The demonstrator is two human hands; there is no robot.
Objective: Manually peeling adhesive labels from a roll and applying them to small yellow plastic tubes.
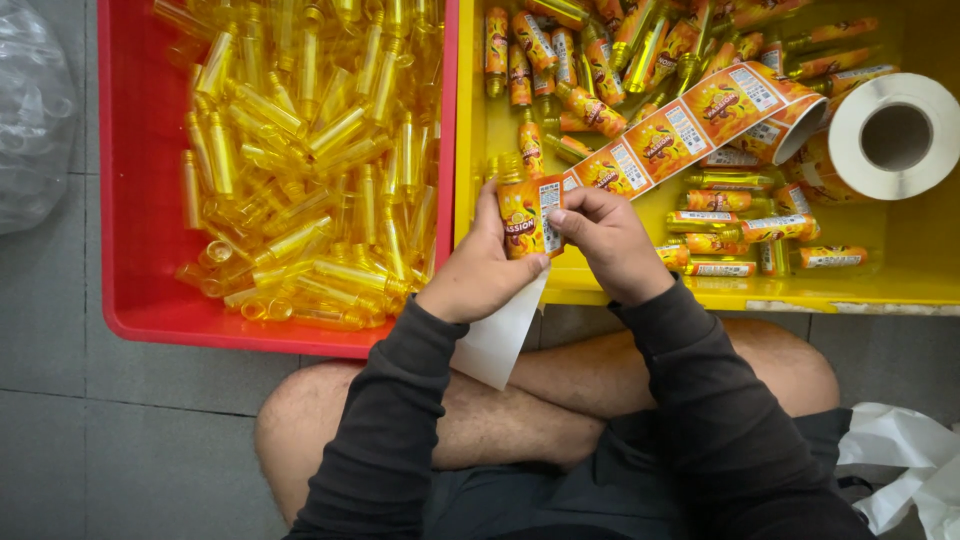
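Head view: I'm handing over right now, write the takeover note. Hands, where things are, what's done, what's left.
Left hand: holds a small yellow bottle upright at the yellow tray's near edge.
Right hand: presses an orange label onto that bottle; the label strip runs back to the roll in the yellow tray.
White backing paper hangs below the hands.
Done: labelled bottles lie in the yellow tray.
Left: the red tray is heaped with unlabelled bottles.
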